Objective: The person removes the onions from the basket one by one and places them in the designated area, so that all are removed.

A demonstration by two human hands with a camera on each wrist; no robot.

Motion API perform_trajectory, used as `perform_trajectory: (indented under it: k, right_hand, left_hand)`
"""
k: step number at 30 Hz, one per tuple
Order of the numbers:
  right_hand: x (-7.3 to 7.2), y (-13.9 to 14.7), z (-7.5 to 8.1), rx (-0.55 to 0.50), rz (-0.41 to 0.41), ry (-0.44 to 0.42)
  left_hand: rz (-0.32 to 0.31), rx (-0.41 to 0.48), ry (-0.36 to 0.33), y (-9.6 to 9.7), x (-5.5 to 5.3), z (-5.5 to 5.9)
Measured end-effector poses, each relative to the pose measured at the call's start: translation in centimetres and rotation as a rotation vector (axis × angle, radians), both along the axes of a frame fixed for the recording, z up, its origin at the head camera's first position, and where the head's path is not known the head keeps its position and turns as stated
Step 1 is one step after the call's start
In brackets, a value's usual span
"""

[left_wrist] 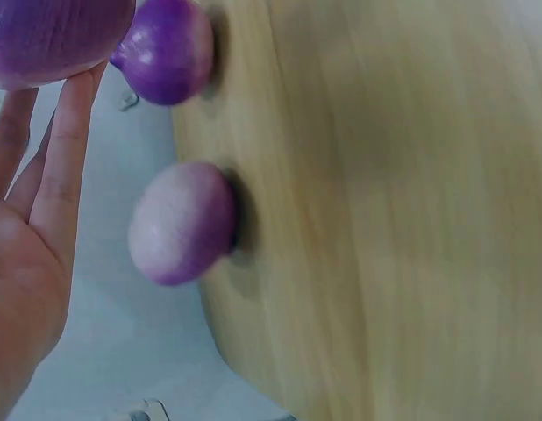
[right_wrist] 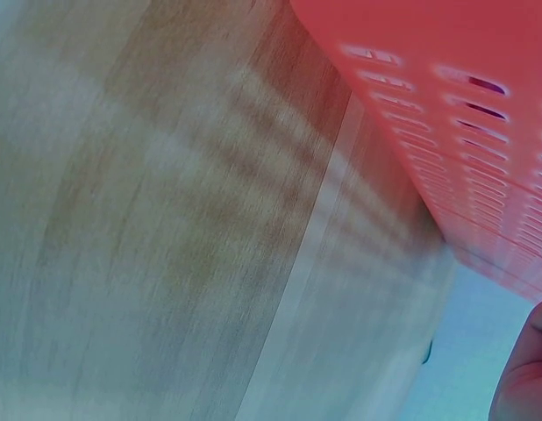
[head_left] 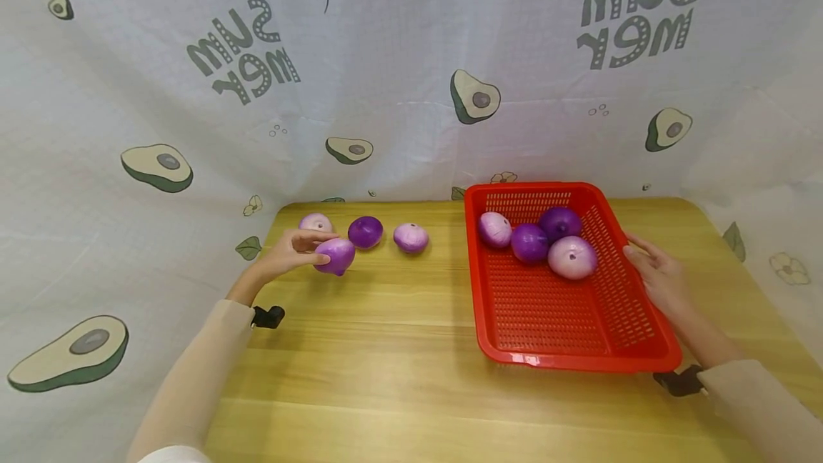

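My left hand (head_left: 287,256) pinches a purple onion (head_left: 338,255) between thumb and fingers, above the table's left part. In the left wrist view the held onion (left_wrist: 56,39) sits at the fingertips, cut off by the frame. Behind it on the table lie a pale onion (head_left: 316,222), a dark purple onion (head_left: 365,232) and another pale onion (head_left: 411,238). On the right, my right hand (head_left: 664,279) grips the right rim of a red plastic basket (head_left: 546,320). Several onions, pale (head_left: 572,258) and purple (head_left: 530,243), rest in its far half.
The wooden table (head_left: 360,363) ends at the back against a white curtain (head_left: 386,56) printed with avocados. Bare tabletop lies between the left hand and the basket. A black wrist strap part (head_left: 268,317) shows below the left hand.
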State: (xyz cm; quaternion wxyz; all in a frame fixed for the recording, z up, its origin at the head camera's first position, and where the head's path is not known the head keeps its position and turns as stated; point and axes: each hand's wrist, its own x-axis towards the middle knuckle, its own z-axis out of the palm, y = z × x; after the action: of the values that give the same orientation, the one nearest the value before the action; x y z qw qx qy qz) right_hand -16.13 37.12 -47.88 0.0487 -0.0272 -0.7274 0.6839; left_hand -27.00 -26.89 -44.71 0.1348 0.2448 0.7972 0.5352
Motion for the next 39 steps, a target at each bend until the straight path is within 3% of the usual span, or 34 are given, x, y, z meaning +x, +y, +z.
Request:
perform_trajectory:
  k: [13,22,27,33,39]
  right_hand:
    - [0.0,0.3,-0.1,-0.060,0.005,0.007]
    - [0.0,0.0,0.1,-0.010,-0.004,0.004]
    - [0.0,-0.2,0.3,0.066,-0.013,0.009]
    - [0.2,-0.4,0.4,0.000,-0.009,0.016]
    - [0.2,-0.4,0.4,-0.053,-0.007,0.012]
  left_hand:
    - [0.196,-0.067,-0.009,-4.0,0.7,-1.5]
    - [0.328,-0.091,0.012,-5.8,0.5,-3.6]
    - [0.376,-0.119,0.026,-6.3,0.6,-4.3]
    - [0.439,-0.149,0.051,-6.4,1.0,-4.9]
    - [0.450,-0.126,0.113,-6.2,1.2,-5.7]
